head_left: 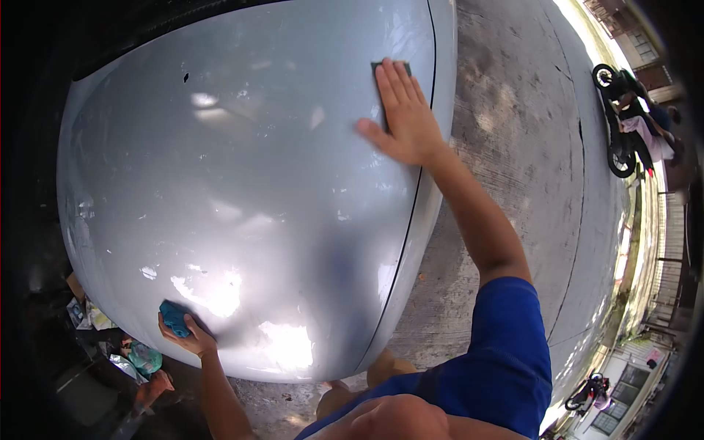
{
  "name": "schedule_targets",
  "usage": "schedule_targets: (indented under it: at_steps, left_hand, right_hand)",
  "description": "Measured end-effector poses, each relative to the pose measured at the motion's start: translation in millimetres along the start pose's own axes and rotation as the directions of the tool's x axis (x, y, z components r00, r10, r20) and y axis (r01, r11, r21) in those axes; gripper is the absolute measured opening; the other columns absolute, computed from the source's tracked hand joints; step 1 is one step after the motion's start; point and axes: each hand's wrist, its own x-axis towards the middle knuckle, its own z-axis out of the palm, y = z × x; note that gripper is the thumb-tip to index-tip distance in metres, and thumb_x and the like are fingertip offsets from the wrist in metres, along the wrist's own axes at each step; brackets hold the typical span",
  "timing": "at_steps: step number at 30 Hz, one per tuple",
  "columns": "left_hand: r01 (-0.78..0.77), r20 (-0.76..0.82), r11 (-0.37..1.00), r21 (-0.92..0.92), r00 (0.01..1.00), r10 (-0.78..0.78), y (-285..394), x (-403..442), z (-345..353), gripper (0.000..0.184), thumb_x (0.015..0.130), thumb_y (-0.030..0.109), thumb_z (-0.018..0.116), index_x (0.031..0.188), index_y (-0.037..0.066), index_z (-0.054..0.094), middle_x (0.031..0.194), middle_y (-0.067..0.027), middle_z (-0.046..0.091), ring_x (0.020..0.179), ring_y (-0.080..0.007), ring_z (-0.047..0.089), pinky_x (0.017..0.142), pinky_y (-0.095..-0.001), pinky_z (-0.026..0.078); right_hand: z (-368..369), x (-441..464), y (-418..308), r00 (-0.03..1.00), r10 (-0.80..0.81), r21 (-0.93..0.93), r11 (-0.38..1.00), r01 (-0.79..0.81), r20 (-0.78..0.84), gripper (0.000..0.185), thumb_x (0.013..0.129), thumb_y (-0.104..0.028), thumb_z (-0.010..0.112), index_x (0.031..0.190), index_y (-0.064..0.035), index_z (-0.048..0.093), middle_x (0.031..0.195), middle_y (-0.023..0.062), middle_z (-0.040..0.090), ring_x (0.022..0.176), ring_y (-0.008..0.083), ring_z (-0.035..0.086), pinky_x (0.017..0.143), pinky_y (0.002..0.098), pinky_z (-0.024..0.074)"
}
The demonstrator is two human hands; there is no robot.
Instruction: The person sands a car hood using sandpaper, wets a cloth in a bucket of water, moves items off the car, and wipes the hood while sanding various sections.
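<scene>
A silver-grey car hood [271,169] fills most of the head view, with bright glare and pale patches on it. Near the hood's right edge, my right hand [403,114] lies flat, thumb spread, pressing on a thin dark green sheet [378,67]. Only the corners of that sheet show past my fingers, so I cannot tell its material. At the lower left edge of the hood, my left hand [188,336] is closed around a bunched teal cloth [174,315] that touches the surface.
A dark seam [418,202] runs down the hood's right side. Concrete ground [506,147] lies beyond. Farther right are a person on a motorcycle [623,121] and a second motorcycle [583,394]. A green plastic bag [145,358] sits among clutter at lower left.
</scene>
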Motion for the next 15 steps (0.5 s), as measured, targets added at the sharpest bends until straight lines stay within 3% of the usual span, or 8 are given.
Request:
schedule_targets:
  at_steps: [3, 4, 6, 9, 13, 14, 15]
  left_hand:
    - [0.024, 0.001, 0.997, -0.074, 1.0, -0.024, 4, -3, 0, 0.069, 0.099, 0.042, 0.068, 0.154, 0.005, 0.047, 0.149, -0.0236, 0.047, 0.137, -0.0439, 0.048, 0.115, -0.0551, 0.039]
    - [0.024, -0.003, 0.996, -0.08, 1.0, -0.024, 1, -3, 1, 0.069, 0.099, 0.041, 0.068, 0.154, 0.005, 0.047, 0.15, -0.0233, 0.047, 0.137, -0.0439, 0.048, 0.115, -0.0551, 0.039]
    - [0.03, -0.007, 0.996, -0.084, 1.0, -0.031, 10, -9, 8, 0.07, 0.1, 0.042, 0.067, 0.155, 0.004, 0.046, 0.15, -0.0234, 0.047, 0.137, -0.0436, 0.047, 0.114, -0.0559, 0.039]
    - [-0.004, 0.002, 0.998, -0.056, 1.0, 0.004, 2, 2, -5, 0.069, 0.1, 0.041, 0.066, 0.155, 0.005, 0.046, 0.151, -0.0231, 0.047, 0.138, -0.0435, 0.047, 0.115, -0.0557, 0.038]
    - [-0.009, -0.021, 0.999, -0.042, 1.0, 0.008, 6, -1, -1, 0.069, 0.1, 0.041, 0.066, 0.156, 0.005, 0.046, 0.151, -0.0231, 0.047, 0.139, -0.0436, 0.047, 0.116, -0.0558, 0.038]
    - [-0.021, -0.017, 0.998, -0.052, 1.0, 0.02, 5, 0, 0, 0.071, 0.1, 0.042, 0.067, 0.156, 0.004, 0.045, 0.151, -0.023, 0.047, 0.139, -0.0436, 0.047, 0.117, -0.0561, 0.037]
    - [0.01, -0.025, 0.993, -0.118, 1.0, -0.013, 6, -2, 1, 0.072, 0.1, 0.043, 0.067, 0.156, 0.004, 0.046, 0.151, -0.0228, 0.047, 0.138, -0.0437, 0.048, 0.117, -0.0563, 0.037]
  right_hand:
    - [-7, -2, 0, 0.986, -0.108, -0.01, 0.994, 0.11, 0.127, 0.107, 0.1, -0.079, 0.038, 0.164, 0.0067, 0.03, 0.172, 0.0278, 0.027, 0.163, 0.0419, 0.018, 0.132, 0.051, 0.0156]
    - [2, 29, 35, 0.998, 0.068, -0.018, 0.998, -0.068, 0.003, 0.107, 0.1, -0.079, 0.04, 0.164, 0.0059, 0.03, 0.172, 0.0271, 0.027, 0.163, 0.0412, 0.017, 0.132, 0.0499, 0.0149]
    - [19, 115, 108, 0.922, 0.334, 0.065, 0.942, -0.328, -0.197, 0.106, 0.099, -0.078, 0.042, 0.165, 0.0045, 0.029, 0.173, 0.0262, 0.026, 0.164, 0.0391, 0.015, 0.133, 0.0472, 0.013]
    - [20, 84, 20, 1.0, 0.02, -0.074, 0.997, -0.02, -0.002, 0.104, 0.101, -0.077, 0.038, 0.165, 0.0052, 0.028, 0.174, 0.0264, 0.024, 0.164, 0.0387, 0.015, 0.133, 0.0475, 0.0131]
    - [15, 118, 72, 0.977, 0.177, -0.066, 0.98, -0.185, -0.116, 0.105, 0.1, -0.076, 0.042, 0.165, 0.004, 0.028, 0.174, 0.0254, 0.024, 0.164, 0.0377, 0.016, 0.133, 0.0479, 0.0143]
    - [9, 141, 85, 0.908, 0.364, 0.034, 0.93, -0.365, -0.209, 0.104, 0.1, -0.075, 0.044, 0.165, 0.004, 0.028, 0.174, 0.025, 0.024, 0.164, 0.0377, 0.015, 0.133, 0.048, 0.0146]
    - [16, 141, 85, 0.948, 0.272, -0.013, 0.961, -0.277, -0.164, 0.103, 0.1, -0.074, 0.043, 0.165, 0.0045, 0.027, 0.174, 0.0249, 0.024, 0.164, 0.0376, 0.015, 0.133, 0.0479, 0.0142]
